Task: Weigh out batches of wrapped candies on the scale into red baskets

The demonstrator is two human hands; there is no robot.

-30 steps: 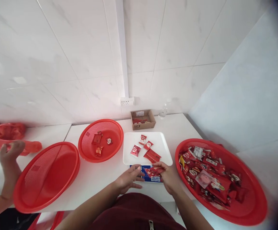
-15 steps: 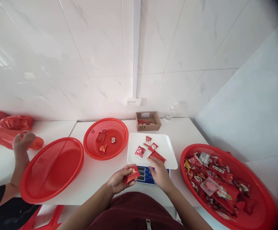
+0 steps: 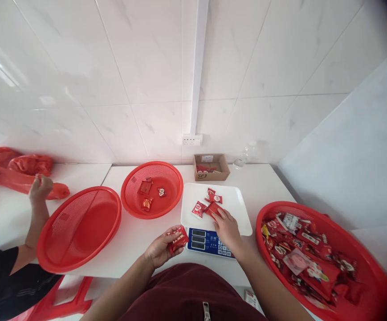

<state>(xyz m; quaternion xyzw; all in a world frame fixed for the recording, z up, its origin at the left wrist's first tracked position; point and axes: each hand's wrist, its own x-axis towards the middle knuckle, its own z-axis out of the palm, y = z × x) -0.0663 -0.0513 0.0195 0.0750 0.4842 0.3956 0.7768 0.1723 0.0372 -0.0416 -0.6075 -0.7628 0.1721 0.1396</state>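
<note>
My left hand (image 3: 161, 247) is closed around a red candy packet (image 3: 180, 238), held in front of the scale's left edge. Over the white weighing tray (image 3: 235, 203), my right hand (image 3: 228, 229) has its fingers and thumb on a flat red packet (image 3: 213, 209), partly hidden by the fingers. Small red-and-white candy packets (image 3: 199, 208) lie against that packet on the tray, and others (image 3: 210, 193) are just behind it. The scale's blue panel (image 3: 209, 241) shows dark displays and a keypad.
At right, a red basket (image 3: 373, 272) holds many mixed packets. A perforated red basket (image 3: 151, 167) with several packets and another red basket (image 3: 79, 263) stand left. Behind are a cardboard box (image 3: 211, 176) and a clear bottle (image 3: 242, 158). A co-worker's hand (image 3: 40, 187) grips red plastic (image 3: 16, 178).
The flat red packet has shifted left on the tray, up against the small packets, with my right hand on it. My left hand keeps its packet, slightly away from the scale panel.
</note>
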